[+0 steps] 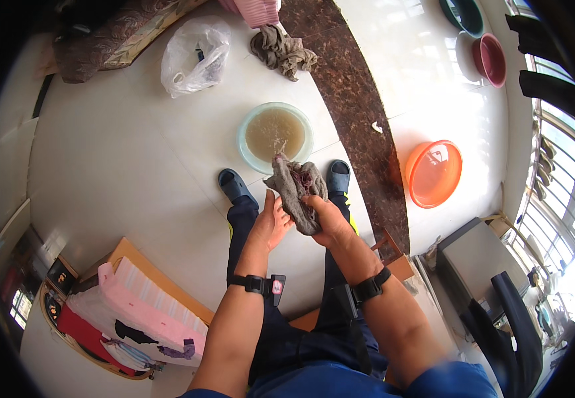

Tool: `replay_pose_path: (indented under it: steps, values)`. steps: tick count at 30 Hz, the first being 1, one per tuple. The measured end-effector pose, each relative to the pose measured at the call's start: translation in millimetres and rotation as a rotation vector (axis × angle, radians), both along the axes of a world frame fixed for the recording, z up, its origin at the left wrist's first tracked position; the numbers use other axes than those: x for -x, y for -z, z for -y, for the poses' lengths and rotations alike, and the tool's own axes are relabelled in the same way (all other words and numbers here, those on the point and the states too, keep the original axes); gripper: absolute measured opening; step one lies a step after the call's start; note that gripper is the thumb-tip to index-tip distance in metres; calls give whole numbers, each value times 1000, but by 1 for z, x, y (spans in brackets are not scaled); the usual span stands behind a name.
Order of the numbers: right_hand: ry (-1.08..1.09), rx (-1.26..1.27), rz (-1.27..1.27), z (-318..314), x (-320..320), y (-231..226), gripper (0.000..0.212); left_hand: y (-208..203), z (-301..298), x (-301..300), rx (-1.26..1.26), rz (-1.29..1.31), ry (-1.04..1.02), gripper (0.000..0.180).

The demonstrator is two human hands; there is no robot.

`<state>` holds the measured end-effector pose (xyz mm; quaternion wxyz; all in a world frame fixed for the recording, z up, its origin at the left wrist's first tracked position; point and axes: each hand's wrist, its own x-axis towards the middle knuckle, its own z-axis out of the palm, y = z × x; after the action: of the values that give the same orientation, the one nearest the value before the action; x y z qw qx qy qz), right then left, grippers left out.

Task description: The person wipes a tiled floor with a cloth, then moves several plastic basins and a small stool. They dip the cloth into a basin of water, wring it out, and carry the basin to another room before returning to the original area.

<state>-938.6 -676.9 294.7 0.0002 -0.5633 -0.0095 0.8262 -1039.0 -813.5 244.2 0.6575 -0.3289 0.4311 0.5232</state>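
A bunched, wet grey cloth (292, 188) with dark reddish patches is held above the near rim of a pale blue-green basin (242, 142). My right hand (332, 222) grips the cloth from the right, its thumb pressed on top. Against the cloth's lower left side rests my left hand (272, 222), its fingers apart and not wrapped round it. Water runs off the far end of the cloth into the murky brown water (274, 129) in the basin.
My slippered feet (235, 186) stand either side of the basin. Beyond it lie a white plastic bag (196, 56) and a crumpled grey-brown cloth (284, 52). At right are an orange basin (434, 174) and a red basin (489, 61). A pink-covered piece of furniture (148, 292) stands lower left.
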Motion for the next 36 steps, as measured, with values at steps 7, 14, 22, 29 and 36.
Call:
replay_pose_path:
  steps: [7,14,22,29,36]
  values:
    - [-155,157,-32,12,-8,-1,37,9,-32,16,-119,80,-92,66]
    - [-635,-173,122,15,10,14,55,19,-34,20,108,-194,96,40]
    - [-1397,-556,277,9,43,-2,66,17,-38,29,221,-284,353,37]
    - [-1563,-677,258,9,53,-2,59,19,-49,34,234,-256,464,36]
    - [-1708,-686,216,7,50,8,56,37,-43,22,263,-373,461,40]
